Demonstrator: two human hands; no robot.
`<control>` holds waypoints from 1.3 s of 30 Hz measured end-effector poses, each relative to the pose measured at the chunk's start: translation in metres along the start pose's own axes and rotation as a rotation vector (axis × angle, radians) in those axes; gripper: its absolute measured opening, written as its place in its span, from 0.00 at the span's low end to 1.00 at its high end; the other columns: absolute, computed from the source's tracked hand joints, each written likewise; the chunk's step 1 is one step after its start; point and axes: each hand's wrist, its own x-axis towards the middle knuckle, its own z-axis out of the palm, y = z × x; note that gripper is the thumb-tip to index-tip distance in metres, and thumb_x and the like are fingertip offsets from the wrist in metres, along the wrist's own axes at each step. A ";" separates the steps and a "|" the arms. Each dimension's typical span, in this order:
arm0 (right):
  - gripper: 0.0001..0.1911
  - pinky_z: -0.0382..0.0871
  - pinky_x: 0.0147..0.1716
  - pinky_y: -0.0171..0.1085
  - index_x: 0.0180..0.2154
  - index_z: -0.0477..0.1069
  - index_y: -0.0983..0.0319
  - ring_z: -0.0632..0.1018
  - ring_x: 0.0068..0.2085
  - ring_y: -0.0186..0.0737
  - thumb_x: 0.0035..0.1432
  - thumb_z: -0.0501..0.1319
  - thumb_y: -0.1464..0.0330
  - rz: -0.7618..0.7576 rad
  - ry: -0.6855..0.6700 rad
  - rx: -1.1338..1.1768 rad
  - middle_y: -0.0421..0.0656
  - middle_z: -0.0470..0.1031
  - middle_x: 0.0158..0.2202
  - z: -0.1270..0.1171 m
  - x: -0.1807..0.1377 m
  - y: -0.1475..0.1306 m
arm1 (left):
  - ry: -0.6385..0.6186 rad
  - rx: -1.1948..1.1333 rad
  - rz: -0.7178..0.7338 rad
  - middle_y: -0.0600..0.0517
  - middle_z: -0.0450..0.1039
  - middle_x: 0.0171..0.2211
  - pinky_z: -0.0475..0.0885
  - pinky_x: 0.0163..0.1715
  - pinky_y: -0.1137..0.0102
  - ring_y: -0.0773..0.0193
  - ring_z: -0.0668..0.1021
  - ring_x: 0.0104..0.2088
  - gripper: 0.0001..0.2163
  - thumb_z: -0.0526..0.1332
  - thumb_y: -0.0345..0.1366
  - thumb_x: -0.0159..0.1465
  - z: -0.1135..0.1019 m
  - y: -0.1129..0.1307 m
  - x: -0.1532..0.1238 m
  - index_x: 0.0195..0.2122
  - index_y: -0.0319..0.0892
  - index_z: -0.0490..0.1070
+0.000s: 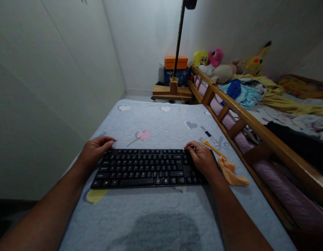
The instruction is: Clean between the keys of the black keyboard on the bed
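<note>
A black computer keyboard (140,168) lies flat on a grey-blue cloth with heart shapes. At its upper left corner is my left hand (97,148), closed, thumb and fingers at the keyboard's edge. Over the number pad rests my right hand (200,157), fingers bent down and closed at the top edge; what lies beneath the palm is hidden. A cotton swab (133,141) lies just beyond the keyboard. To the right of my right hand are a yellow-handled brush (212,147), a crumpled orange cloth (231,171) and a thin wire tool with a black grip (208,134).
A wooden bed rail (238,113) runs along the right side, with bedding and plush toys (255,64) behind it. Past the far edge of the cloth stand a wooden base with a pole (179,38) and an orange box (176,62). A pale wall or cabinet rises on the left.
</note>
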 end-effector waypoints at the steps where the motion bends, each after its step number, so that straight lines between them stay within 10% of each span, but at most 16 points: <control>1: 0.09 0.65 0.42 0.39 0.34 0.73 0.58 0.77 0.40 0.43 0.63 0.55 0.69 0.002 -0.003 -0.003 0.44 0.80 0.35 0.000 0.000 0.000 | 0.002 -0.002 0.000 0.53 0.72 0.27 0.64 0.27 0.72 0.63 0.72 0.28 0.22 0.65 0.51 0.51 0.000 0.000 0.000 0.39 0.39 0.77; 39: 0.08 0.64 0.43 0.41 0.34 0.72 0.58 0.76 0.39 0.44 0.63 0.54 0.70 -0.044 -0.033 -0.030 0.44 0.77 0.34 0.003 -0.008 -0.008 | -0.004 -0.013 -0.016 0.54 0.73 0.26 0.63 0.24 0.73 0.65 0.71 0.24 0.21 0.65 0.50 0.52 0.001 -0.002 0.000 0.39 0.40 0.77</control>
